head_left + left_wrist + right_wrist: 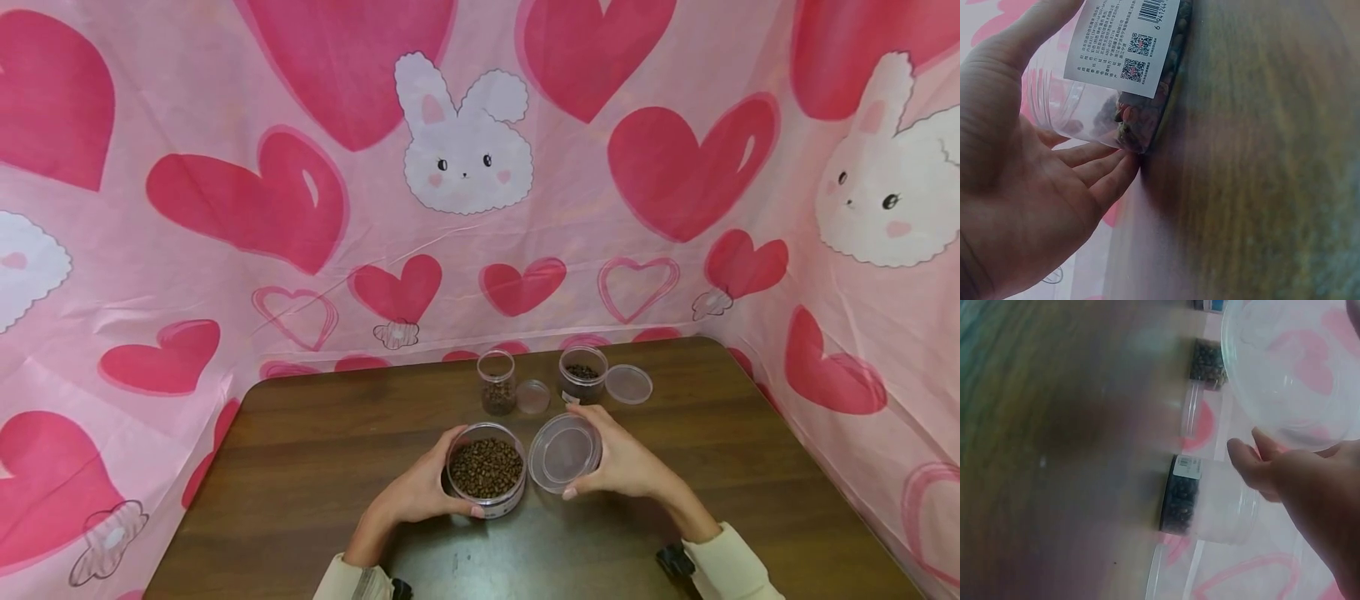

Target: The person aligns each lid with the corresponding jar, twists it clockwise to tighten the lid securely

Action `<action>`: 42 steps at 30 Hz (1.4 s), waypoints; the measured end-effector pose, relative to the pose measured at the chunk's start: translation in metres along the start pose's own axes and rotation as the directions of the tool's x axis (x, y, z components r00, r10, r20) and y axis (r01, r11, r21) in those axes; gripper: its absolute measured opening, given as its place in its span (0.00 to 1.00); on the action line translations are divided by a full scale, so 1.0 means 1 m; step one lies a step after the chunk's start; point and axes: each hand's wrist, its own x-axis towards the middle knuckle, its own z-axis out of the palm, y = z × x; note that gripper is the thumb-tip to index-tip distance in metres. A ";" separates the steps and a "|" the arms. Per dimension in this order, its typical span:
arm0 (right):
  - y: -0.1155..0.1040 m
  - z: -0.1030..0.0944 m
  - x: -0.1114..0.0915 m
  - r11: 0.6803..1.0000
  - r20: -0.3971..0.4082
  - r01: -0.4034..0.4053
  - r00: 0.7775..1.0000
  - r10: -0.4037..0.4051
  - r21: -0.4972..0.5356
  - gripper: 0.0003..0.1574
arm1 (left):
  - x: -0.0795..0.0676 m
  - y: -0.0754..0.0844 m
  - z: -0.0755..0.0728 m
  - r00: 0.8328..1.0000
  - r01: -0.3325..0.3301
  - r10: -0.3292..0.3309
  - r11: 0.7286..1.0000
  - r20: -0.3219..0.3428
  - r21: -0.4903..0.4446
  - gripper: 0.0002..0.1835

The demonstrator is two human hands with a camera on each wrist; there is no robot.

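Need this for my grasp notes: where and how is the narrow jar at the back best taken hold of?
Probably round the narrow jar at mid-wall, coming from the person's left: it stands upright, mouth open, and a lid lies close on the right.

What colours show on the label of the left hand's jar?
The label is white with black print, clearest in the left wrist view.

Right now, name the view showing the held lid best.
Head view: the lid, in the right hand, is wholly in frame. The right wrist view shows it larger but cropped; the left wrist view misses it.
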 end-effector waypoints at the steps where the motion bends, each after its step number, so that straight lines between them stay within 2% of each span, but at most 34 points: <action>1: 0.000 0.000 0.000 1.000 0.008 0.007 1.000 -0.007 0.005 0.78 | 0.000 0.000 0.000 1.000 0.000 0.000 1.000 0.001 0.003 0.67; 9: -0.012 0.015 0.007 0.995 0.079 0.013 0.997 -0.021 0.102 0.84 | 0.000 -0.001 -0.001 1.000 0.008 -0.008 1.000 0.002 0.003 0.67; 14: -0.020 0.029 0.013 0.998 0.139 0.037 0.989 -0.045 0.059 0.88 | 0.000 -0.001 -0.001 1.000 0.016 -0.016 1.000 0.005 0.016 0.68; 17: -0.023 0.035 0.018 0.997 0.171 0.029 0.984 -0.042 0.077 0.84 | 0.000 -0.001 -0.001 1.000 0.016 -0.016 1.000 0.006 0.019 0.68; 20: -0.022 0.038 0.022 0.983 0.241 -0.012 0.970 -0.033 0.182 0.80 | 0.000 -0.002 -0.001 1.000 0.017 -0.017 1.000 0.007 0.017 0.67; 23: -0.020 0.039 0.024 0.959 0.325 -0.063 0.945 -0.032 0.278 0.79 | 0.000 -0.003 0.000 1.000 0.016 -0.016 1.000 0.008 0.017 0.66; 28: -0.017 0.036 0.024 0.943 0.387 -0.094 0.921 -0.039 0.319 0.84 | -0.001 -0.003 -0.001 1.000 0.014 -0.014 1.000 0.008 0.009 0.66; 32: -0.016 0.033 0.024 0.939 0.403 -0.106 0.914 -0.038 0.328 0.85 | -0.001 -0.002 -0.001 1.000 0.023 -0.023 1.000 0.011 0.000 0.67; 37: -0.016 0.031 0.025 0.952 0.362 -0.083 0.932 -0.031 0.296 0.83 | 0.000 -0.001 -0.001 0.999 0.031 -0.030 1.000 0.010 -0.006 0.68; 42: -0.020 0.031 0.025 0.960 0.310 -0.009 0.947 -0.081 0.279 0.81 | -0.002 -0.003 0.000 1.000 0.016 -0.016 1.000 0.006 -0.012 0.67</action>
